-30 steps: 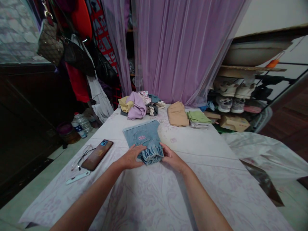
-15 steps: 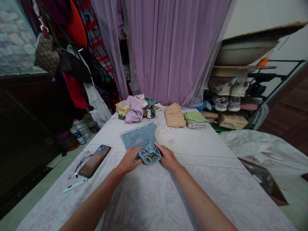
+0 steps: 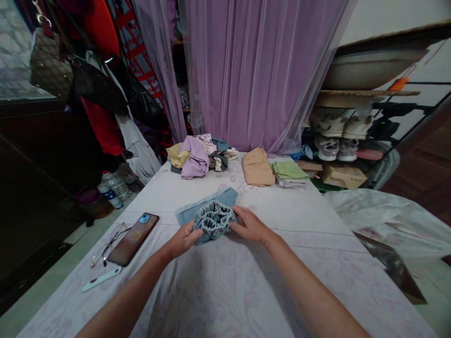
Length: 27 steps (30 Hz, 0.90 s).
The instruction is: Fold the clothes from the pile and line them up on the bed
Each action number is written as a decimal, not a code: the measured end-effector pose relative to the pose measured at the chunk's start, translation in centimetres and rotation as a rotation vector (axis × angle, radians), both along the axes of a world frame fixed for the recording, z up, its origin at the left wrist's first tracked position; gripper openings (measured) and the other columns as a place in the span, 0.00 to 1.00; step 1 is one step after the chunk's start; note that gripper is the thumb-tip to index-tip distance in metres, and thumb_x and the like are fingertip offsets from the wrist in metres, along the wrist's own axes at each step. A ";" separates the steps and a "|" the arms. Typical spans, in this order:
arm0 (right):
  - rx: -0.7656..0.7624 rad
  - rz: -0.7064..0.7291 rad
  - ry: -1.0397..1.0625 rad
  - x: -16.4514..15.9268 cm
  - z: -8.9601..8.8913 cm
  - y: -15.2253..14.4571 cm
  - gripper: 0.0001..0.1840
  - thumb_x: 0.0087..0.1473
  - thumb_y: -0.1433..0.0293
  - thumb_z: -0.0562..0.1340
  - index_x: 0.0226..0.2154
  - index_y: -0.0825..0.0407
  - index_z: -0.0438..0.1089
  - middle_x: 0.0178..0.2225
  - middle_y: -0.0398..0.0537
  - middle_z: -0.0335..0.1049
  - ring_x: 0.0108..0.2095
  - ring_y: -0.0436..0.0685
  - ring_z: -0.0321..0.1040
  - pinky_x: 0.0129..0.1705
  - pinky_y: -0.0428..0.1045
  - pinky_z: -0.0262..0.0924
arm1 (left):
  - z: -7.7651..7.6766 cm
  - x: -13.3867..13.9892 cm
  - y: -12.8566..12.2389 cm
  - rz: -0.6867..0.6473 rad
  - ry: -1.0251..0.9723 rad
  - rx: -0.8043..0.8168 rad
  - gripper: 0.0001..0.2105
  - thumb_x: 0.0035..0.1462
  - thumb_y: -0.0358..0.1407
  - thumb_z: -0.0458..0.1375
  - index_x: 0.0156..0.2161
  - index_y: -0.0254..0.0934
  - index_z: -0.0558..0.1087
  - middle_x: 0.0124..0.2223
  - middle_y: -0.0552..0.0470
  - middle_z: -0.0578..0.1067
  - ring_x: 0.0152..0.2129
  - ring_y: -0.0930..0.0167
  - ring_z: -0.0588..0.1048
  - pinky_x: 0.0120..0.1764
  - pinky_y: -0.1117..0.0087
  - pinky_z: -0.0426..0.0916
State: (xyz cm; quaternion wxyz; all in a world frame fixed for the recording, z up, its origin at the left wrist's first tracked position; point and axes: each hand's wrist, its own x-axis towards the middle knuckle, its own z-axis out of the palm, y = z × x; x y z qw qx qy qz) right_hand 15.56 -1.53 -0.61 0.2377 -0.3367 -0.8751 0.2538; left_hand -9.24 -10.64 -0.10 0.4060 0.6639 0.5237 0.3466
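A pair of light-blue denim pants [image 3: 192, 212] lies partly flat on the covered table, its near end bunched up into a ring of gathered elastic. My left hand [image 3: 185, 238] grips the left side of that bunched end, thumb on top. On the opposite side, my right hand [image 3: 248, 224] holds the gathered edge between thumb and fingers. The elastic opening faces up toward me, and the pocket is hidden behind the raised bunch.
Left of my arms lie a phone [image 3: 134, 239], eyeglasses [image 3: 111, 244] and a pale-blue utility knife [image 3: 101, 280]. At the back sit a heap of loose clothes [image 3: 195, 159], a folded tan garment [image 3: 258, 168] and a folded green garment [image 3: 289, 170]. Shoes [image 3: 327, 148] stand on a rack at right.
Both hands have lifted and tilted the elastic end of the denim pants, so its opening now faces upward and covers the pocket embroidery. The view has shifted slightly.
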 end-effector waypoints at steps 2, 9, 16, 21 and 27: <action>-0.030 -0.129 -0.039 -1.8 -0.1 1.3 0.15 0.60 0.59 0.55 0.42 0.49 0.69 0.33 0.45 0.74 0.35 0.55 0.69 0.39 0.48 0.60 | -0.3 -0.3 1.4 0.092 -0.159 -0.117 0.26 0.58 0.51 0.50 0.56 0.37 0.70 0.55 0.47 0.75 0.52 0.60 0.72 0.56 0.57 0.66; -0.011 -0.553 -0.275 -7.1 -1.4 4.4 0.16 0.63 0.58 0.52 0.42 0.47 0.71 0.35 0.47 0.77 0.35 0.56 0.72 0.34 0.47 0.55 | -1.8 -1.6 4.4 0.496 -0.418 -0.306 0.36 0.53 0.53 0.60 0.62 0.33 0.63 0.58 0.38 0.72 0.54 0.57 0.72 0.57 0.57 0.65; 0.039 -0.621 -0.341 -8.1 -1.4 4.3 0.19 0.65 0.57 0.49 0.45 0.46 0.71 0.35 0.49 0.78 0.35 0.57 0.73 0.34 0.48 0.57 | -4.2 -1.7 4.5 0.618 -0.226 -0.156 0.39 0.51 0.40 0.65 0.66 0.37 0.55 0.63 0.42 0.66 0.60 0.60 0.66 0.60 0.61 0.59; 0.065 -0.620 -0.318 -8.5 -2.4 4.8 0.17 0.65 0.58 0.52 0.45 0.47 0.71 0.39 0.49 0.77 0.38 0.55 0.73 0.36 0.47 0.58 | -5.2 -1.7 5.3 0.687 -0.084 -0.154 0.32 0.57 0.35 0.57 0.66 0.33 0.55 0.60 0.40 0.70 0.58 0.62 0.68 0.59 0.63 0.60; 0.048 -0.626 -0.289 -8.7 -3.6 4.9 0.14 0.64 0.60 0.53 0.42 0.48 0.71 0.39 0.49 0.76 0.38 0.56 0.72 0.37 0.48 0.59 | -4.8 -2.4 5.3 0.657 0.114 -0.118 0.35 0.55 0.40 0.60 0.65 0.33 0.55 0.53 0.38 0.75 0.48 0.60 0.75 0.52 0.59 0.67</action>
